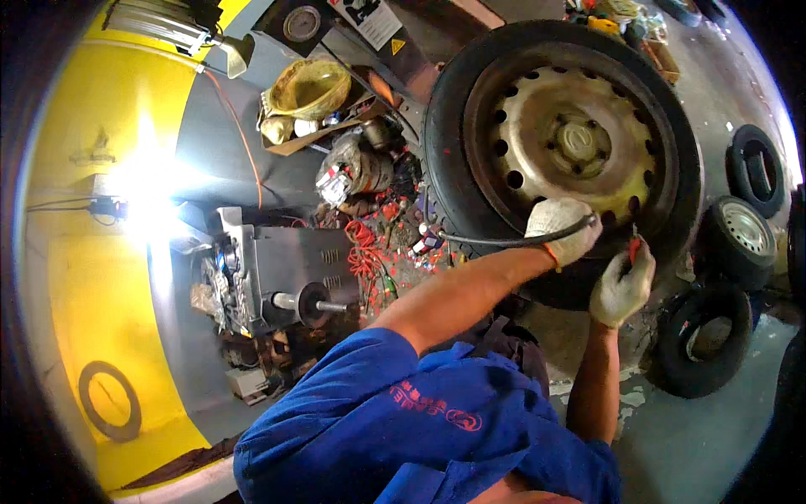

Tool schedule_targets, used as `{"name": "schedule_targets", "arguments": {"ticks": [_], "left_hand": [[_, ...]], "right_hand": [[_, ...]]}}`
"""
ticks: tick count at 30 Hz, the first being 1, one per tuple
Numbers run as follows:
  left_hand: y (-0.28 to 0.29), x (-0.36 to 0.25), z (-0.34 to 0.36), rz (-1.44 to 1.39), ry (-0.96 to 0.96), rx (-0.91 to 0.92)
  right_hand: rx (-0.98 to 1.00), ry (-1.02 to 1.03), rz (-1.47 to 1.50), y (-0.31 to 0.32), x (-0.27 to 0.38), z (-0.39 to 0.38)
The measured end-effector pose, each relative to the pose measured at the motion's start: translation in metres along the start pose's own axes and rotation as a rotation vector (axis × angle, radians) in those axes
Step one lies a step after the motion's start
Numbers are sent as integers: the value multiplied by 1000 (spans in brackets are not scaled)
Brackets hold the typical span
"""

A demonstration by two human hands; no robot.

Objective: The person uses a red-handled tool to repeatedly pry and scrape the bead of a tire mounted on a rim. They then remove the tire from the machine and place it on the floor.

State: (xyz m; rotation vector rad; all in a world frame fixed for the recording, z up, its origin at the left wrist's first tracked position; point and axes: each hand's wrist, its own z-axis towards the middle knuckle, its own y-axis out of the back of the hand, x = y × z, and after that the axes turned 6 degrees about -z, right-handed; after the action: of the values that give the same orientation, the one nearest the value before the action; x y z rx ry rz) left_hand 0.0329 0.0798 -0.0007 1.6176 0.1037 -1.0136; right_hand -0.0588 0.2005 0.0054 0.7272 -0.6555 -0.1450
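A large wheel with a black tyre [456, 139] and a worn, cream-coloured steel rim [537, 118] lies tilted in front of me. My left hand [556, 217], in a white work glove, is closed around a black hose [495, 242] at the rim's near edge. The hose end is hidden in the fingers. My right hand [623, 292], also gloved, is to the right, pinching a small red-handled tool [635, 249]. Its thin tip points up toward the rim's lower right edge. Whether it touches the wheel, I cannot tell.
Several other tyres and wheels [743, 238] stand on the right. To the left is a grey machine with a threaded shaft [334, 307]. Red coiled cord [363, 252] and scraps litter the floor. A yellow bowl [311, 88] sits near a bright lamp [151, 185].
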Motion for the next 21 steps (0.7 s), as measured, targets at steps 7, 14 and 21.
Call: {"name": "schedule_targets", "arguments": {"ticks": [7,14,21], "left_hand": [[-16,-2,46,-33,75,52],[-18,2,50,-88,62,71],[-24,6,52,-108,48,138]], "right_hand": [[152,-44,-52,-35,-47,37],[197,-153,-55,-35,-55,33],[274,-137,-207,-31,-70,25]]}}
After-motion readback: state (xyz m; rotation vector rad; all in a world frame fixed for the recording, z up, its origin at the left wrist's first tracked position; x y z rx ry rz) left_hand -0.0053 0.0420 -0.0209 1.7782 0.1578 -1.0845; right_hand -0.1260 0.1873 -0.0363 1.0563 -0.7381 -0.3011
